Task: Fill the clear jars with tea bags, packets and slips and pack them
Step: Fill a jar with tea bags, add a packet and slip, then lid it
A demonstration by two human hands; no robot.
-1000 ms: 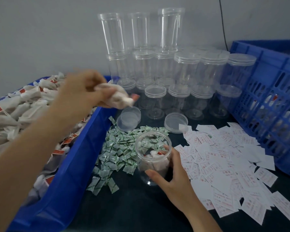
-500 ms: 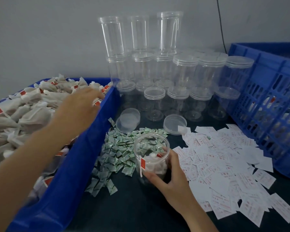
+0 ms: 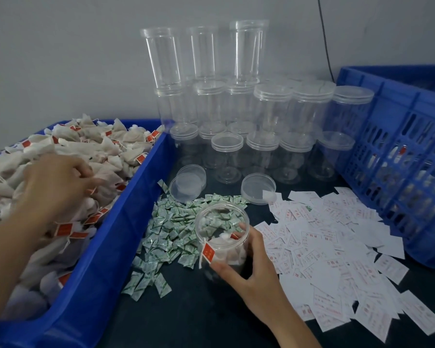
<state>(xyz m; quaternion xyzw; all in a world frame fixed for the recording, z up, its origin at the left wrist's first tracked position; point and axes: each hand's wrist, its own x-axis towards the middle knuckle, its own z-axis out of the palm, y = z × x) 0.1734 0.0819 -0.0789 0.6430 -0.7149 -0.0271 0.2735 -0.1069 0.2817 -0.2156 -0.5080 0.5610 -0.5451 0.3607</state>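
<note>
- Left hand: inside the blue bin along the counter's left edge. Fingers curled down into the heap of tea bags, pinching one tea bag at the top of the heap. Slight blur; the exact grip on it is unclear.
- Right hand: wrapped round the open jar, thumb on the near side and fingers on the far right side.
- Open jar: upright on the dark counter, mid-counter and toward the near edge, between the packets and the slips. No lid on. A few tea bags lie in the lower part; one red tag hangs on its string over the rim, outside the wall.
- Green-and-white packets: loose pile just beside the blue bin, touching the jar's left side.
- White slips with red print: spread from the jar toward the counter's right edge and near right corner, overlapping.
- Two loose clear lids overlap behind the packets; a third lid lies at the back edge of the slips.
- Empty lidded jars: stacked in tiers against the grey wall at the counter's back edge.
- Blue slotted crate: along the right edge; contents seen only dimly through the slots.
</note>
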